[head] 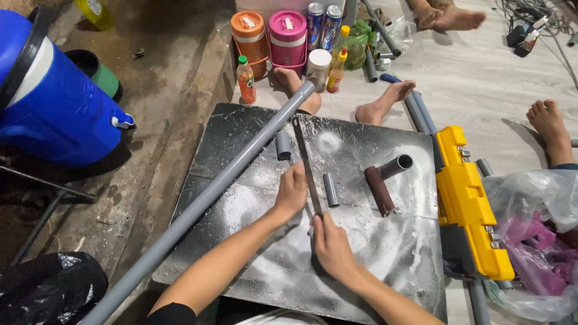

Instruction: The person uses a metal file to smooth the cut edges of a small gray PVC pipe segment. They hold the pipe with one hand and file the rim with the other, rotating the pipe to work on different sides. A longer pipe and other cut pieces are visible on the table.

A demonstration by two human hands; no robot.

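gripping a flat metal file, both hands, seemingly pointing away.

Toward twelve o'clock a cluster of packages stands at the dark board's far edge: an orange-drink bottle with green cap, two tall blue-and-red cans, a white-lidded jar, and two yellow squeeze bottles with red tips. At four o'clock lies a clear plastic bag holding pink contents.
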